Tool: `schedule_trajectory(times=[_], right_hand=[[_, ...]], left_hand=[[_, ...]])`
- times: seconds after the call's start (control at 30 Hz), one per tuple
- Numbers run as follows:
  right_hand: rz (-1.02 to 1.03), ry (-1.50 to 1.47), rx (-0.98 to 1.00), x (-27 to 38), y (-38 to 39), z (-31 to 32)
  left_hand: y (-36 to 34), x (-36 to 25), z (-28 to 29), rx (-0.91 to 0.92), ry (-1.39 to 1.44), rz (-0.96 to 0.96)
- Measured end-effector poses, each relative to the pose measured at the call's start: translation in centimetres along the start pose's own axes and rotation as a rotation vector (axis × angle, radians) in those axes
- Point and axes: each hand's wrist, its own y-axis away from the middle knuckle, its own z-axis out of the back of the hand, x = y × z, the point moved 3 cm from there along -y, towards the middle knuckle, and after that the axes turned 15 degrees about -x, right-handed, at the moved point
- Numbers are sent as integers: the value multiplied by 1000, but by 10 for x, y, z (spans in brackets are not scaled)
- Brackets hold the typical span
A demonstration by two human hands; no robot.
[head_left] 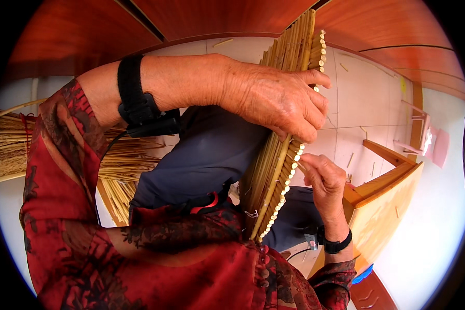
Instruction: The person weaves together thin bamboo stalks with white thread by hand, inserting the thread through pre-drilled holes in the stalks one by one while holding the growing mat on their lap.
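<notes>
A mat of straw-coloured plant stalks (266, 188), bound side by side, stands on edge across my lap. Pale round cut ends line its right side, and one thicker stalk runs lengthwise along the row. My left hand (281, 101) reaches over the upper part, its fingers curled around the edge with the cut ends. Lower down on the right, my right hand (325, 181) pinches its thumb and fingers together close beside those ends. Whatever lies between these fingertips is too small or hidden to make out. A bit of white thread (251, 214) shows near the mat's lower end.
Loose stalk bundles (124, 168) lie at my left, some with bushy heads. A light wooden bench (385, 191) stands beside my right arm, with a pink chair (438, 147) beyond. Reddish-brown cabinets (227, 18) edge the tiled floor (351, 111), where stalk scraps are scattered.
</notes>
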Motion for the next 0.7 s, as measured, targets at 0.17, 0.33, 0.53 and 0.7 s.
schedule_trajectory(times=[0.17, 0.33, 0.53, 0.7], right_hand=[[8, 30, -3, 2, -3, -1], [10, 33, 12, 1, -3, -2], [-2, 44, 3, 2, -4, -3], [-23, 32, 4, 1, -3, -5]], left_hand=[[0, 0, 0, 6, -14, -7], [0, 0, -1, 17, 2, 1], [0, 1, -2, 9, -5, -21], [1, 1, -2, 15, -16, -26]])
